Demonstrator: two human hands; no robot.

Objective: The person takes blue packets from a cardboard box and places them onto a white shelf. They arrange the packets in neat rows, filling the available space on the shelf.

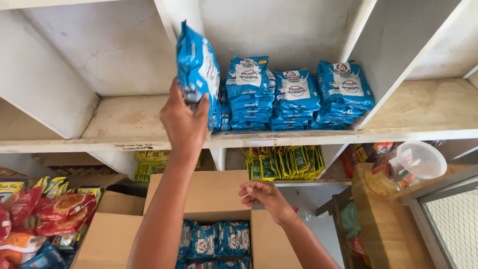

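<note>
Both hands are in view above an open cardboard box (209,199). The left hand (185,119) is raised to the white shelf (124,122) and closed around the lower edge of a blue packet (198,67), holding it upright and slightly tilted just left of the stacked packets. The right hand (261,195) hovers lower, over the far flap of the box, with fingers loosely curled and nothing in its grasp.

On the shelf, three stacks of blue packets (296,97) lie side by side in the middle compartment, touching one another, and the held packet sits against the leftmost stack. More blue packets of the same kind (216,239) stand packed inside the box below. In the compartment under the shelf, yellow and green sachets (284,162) stand in rows. At the left edge lie red and orange snack bags (55,209). To the right, a clear plastic jar (413,162) rests tilted on a wooden stand (386,219) beside a wire mesh panel (455,224).
</note>
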